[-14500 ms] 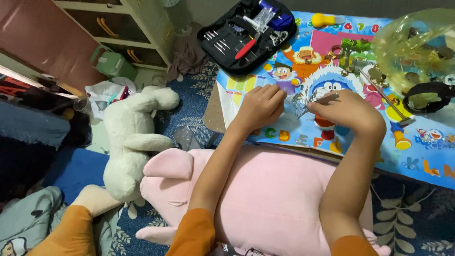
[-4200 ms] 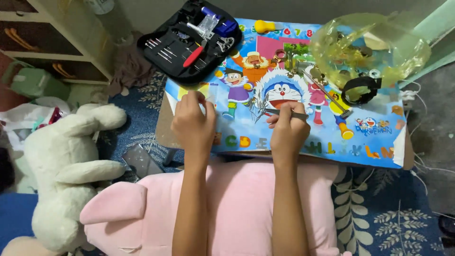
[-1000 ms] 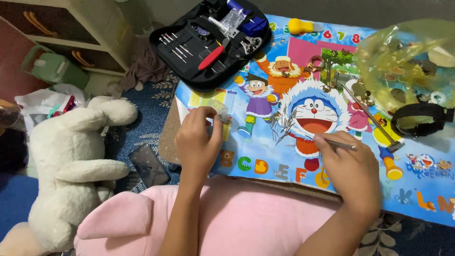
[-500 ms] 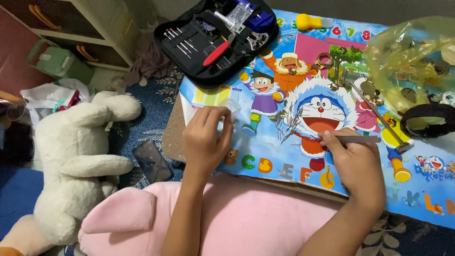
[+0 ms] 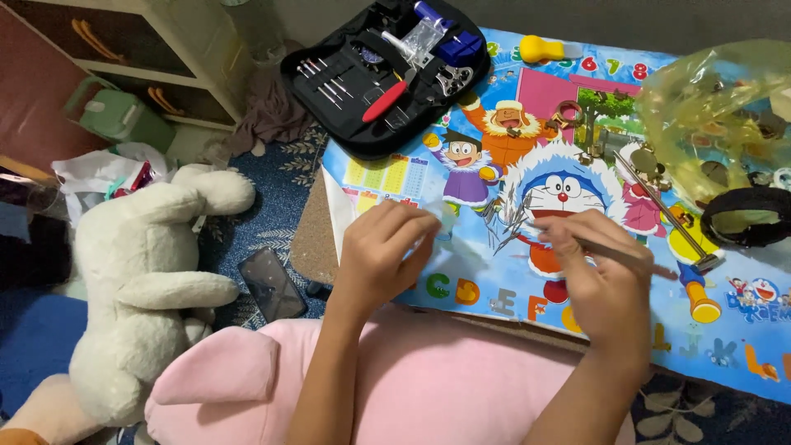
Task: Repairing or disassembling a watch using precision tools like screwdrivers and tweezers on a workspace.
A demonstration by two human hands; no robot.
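My left hand (image 5: 386,257) rests on the cartoon-printed table cover (image 5: 725,338) with its fingers curled around something small that I cannot make out. My right hand (image 5: 600,278) grips a thin metal tool (image 5: 628,254) like a pen, its tip pointing left toward a cluster of thin metal pins (image 5: 509,222) lying on the cover. Both forearms reach over a big pink plush cushion (image 5: 445,387) in my lap.
An open black tool case (image 5: 387,70) with a red-handled tool lies at the back. A yellow plastic bag (image 5: 709,115), a black strap (image 5: 754,216) and a small yellow-handled hammer (image 5: 688,264) sit right. A white plush rabbit (image 5: 140,280) and a phone (image 5: 272,284) lie on the blue rug left.
My right hand has moved left toward the pins with the thin tool. My left hand has stayed in place with its fingers curled. The view has shifted slightly.
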